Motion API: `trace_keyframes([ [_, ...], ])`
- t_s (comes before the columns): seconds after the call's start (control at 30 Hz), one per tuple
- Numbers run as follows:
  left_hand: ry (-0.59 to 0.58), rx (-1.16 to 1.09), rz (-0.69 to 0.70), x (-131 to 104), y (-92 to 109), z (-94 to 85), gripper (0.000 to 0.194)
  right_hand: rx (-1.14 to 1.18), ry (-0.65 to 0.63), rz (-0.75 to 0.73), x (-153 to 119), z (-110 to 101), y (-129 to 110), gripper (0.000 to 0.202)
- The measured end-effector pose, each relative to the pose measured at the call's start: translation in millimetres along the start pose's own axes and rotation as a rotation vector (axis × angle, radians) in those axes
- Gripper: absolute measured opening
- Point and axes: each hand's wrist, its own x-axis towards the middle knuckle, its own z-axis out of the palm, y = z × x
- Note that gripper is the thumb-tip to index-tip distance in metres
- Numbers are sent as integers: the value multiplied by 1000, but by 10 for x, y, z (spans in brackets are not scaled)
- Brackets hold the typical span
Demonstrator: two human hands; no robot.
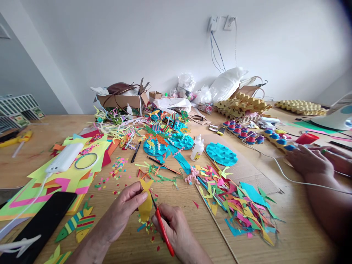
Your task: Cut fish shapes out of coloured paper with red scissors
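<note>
My left hand pinches a yellow paper fish near its tail, which points up. Red-handled scissors are in my right hand, with the blades against the fish's right edge. Small paper bits lie on the wood below the fish. Left of my left forearm are striped paper fish in green, yellow and red.
Paper scraps and a thin stick lie to the right. Beyond stand glue bottles beside blue egg-carton discs. A black phone lies left. Another person's hands work at far right.
</note>
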Motion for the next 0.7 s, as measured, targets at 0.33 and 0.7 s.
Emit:
trace_keyframes([
  [0.33,15,-45,-10,-11,-11,32,15,-11,17,-42,17,-6,29,32],
  [0.7,52,-27,-4,-34,21,-33,15,88,-16,64,18,-30,4,34],
])
